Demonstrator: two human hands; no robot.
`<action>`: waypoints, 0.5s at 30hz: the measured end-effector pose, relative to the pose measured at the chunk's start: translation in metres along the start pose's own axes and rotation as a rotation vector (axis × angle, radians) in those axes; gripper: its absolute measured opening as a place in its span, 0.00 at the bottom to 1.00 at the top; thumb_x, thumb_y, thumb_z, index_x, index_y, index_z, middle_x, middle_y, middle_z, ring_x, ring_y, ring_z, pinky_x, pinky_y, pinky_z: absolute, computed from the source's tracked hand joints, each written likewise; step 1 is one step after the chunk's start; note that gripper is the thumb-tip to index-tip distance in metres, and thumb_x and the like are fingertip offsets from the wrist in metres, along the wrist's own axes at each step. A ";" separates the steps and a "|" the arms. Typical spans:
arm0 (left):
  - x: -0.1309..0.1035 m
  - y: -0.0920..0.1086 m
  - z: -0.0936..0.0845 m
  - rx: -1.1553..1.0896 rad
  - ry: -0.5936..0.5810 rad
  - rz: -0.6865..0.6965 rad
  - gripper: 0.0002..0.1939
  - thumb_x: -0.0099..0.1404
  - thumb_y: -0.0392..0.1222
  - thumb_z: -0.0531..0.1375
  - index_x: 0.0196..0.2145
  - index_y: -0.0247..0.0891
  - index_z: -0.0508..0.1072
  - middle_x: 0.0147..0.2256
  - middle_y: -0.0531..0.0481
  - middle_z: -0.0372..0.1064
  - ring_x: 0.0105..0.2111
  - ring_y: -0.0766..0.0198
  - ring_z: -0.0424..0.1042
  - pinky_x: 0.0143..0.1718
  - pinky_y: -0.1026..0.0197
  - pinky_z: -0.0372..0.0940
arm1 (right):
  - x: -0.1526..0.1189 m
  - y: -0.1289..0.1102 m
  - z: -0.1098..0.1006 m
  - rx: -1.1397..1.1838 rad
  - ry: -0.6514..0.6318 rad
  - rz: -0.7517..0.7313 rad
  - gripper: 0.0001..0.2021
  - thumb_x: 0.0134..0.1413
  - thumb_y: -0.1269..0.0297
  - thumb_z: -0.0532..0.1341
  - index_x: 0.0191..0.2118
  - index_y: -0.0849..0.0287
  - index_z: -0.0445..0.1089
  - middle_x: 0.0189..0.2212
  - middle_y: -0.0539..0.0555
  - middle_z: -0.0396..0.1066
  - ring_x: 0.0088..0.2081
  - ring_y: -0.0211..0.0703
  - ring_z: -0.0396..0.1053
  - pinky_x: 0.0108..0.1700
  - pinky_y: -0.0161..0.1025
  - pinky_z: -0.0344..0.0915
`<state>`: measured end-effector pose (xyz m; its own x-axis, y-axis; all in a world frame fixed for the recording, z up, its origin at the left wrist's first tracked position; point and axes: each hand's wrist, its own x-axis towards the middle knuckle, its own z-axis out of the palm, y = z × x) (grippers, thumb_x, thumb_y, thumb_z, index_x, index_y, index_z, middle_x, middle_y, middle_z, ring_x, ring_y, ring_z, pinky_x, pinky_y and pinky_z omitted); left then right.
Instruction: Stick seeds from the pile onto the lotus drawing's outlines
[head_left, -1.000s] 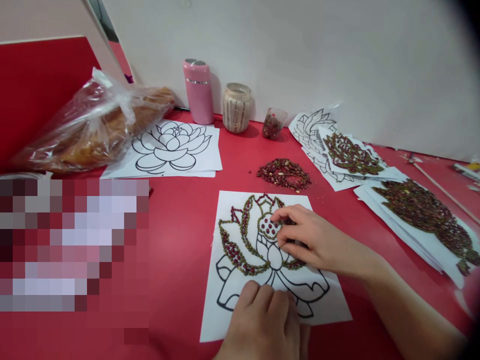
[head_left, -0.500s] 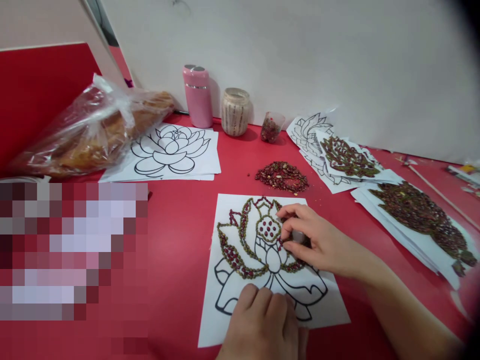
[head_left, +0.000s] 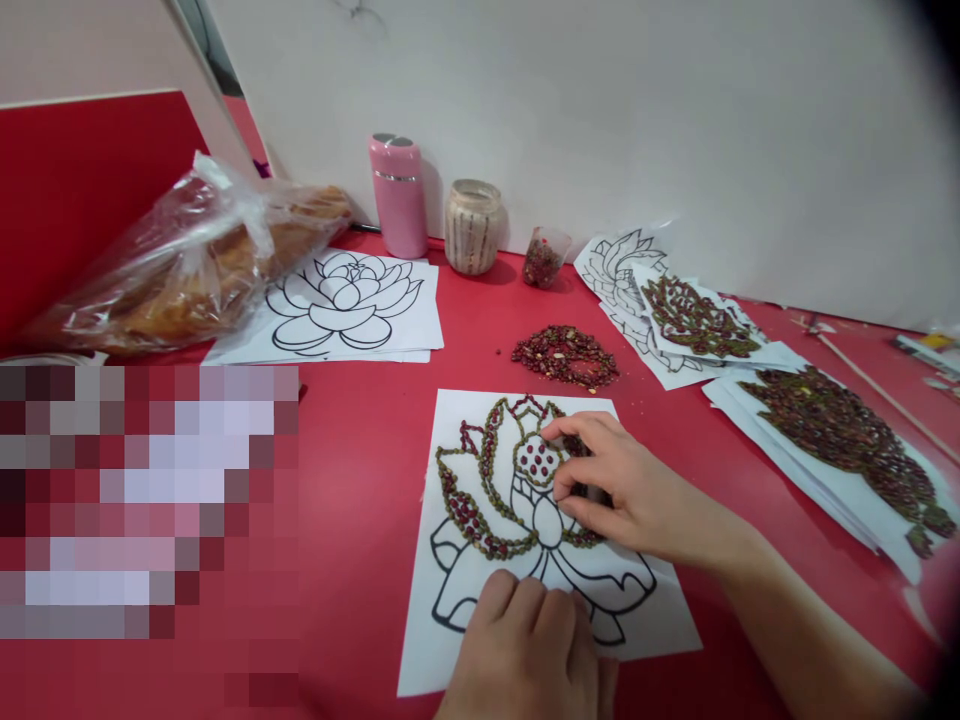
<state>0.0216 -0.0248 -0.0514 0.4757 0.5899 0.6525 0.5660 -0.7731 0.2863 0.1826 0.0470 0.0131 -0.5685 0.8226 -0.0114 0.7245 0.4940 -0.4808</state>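
A white sheet [head_left: 427,640] with a black-outlined lotus lies in front of me, its upper petals lined with green and dark red beans [head_left: 467,515]. My right hand [head_left: 615,485] is over the right side of the drawing, thumb and index finger nearly meeting near the central petals; whatever may be between the fingertips is too small to make out. My left hand [head_left: 529,640] rests on the sheet's lower part with fingers curled, their tips hidden. Behind the sheet lies a pile of red beans [head_left: 566,355] on the red table [head_left: 352,520].
At the back stand a pink bottle [head_left: 399,195], a jar [head_left: 472,228] and a small cup of beans [head_left: 543,260]. Lotus sheets [head_left: 416,300] and a plastic bag [head_left: 202,270] lie at left; bean-covered lotus pictures [head_left: 847,440] lie at right. The lower left is pixelated.
My right hand has shifted slightly left over the drawing, its thumb and index finger now nearer the central petals. My left hand stays on the lower sheet.
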 end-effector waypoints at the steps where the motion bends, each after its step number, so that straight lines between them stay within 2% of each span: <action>1: 0.000 0.000 0.000 0.002 0.004 -0.003 0.05 0.53 0.32 0.54 0.24 0.35 0.69 0.18 0.53 0.60 0.18 0.64 0.57 0.18 0.60 0.52 | 0.000 0.000 0.000 -0.012 -0.003 -0.006 0.07 0.52 0.72 0.54 0.29 0.57 0.68 0.49 0.55 0.57 0.53 0.47 0.52 0.48 0.44 0.58; 11: 0.000 -0.001 0.002 0.033 0.026 0.008 0.05 0.53 0.32 0.53 0.22 0.36 0.68 0.18 0.53 0.59 0.17 0.64 0.57 0.18 0.60 0.50 | 0.001 0.002 -0.002 -0.049 -0.059 -0.056 0.08 0.56 0.70 0.51 0.30 0.58 0.65 0.49 0.56 0.58 0.53 0.47 0.52 0.50 0.45 0.57; 15: -0.001 0.000 0.002 0.023 0.021 0.001 0.05 0.51 0.32 0.54 0.22 0.35 0.68 0.18 0.53 0.60 0.18 0.64 0.57 0.19 0.60 0.49 | 0.000 0.000 -0.005 -0.032 -0.093 -0.031 0.07 0.57 0.70 0.51 0.31 0.58 0.64 0.50 0.54 0.58 0.54 0.45 0.51 0.51 0.45 0.56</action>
<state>0.0221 -0.0246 -0.0531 0.4623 0.5836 0.6676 0.5805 -0.7683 0.2696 0.1839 0.0486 0.0172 -0.6235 0.7778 -0.0793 0.7171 0.5286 -0.4543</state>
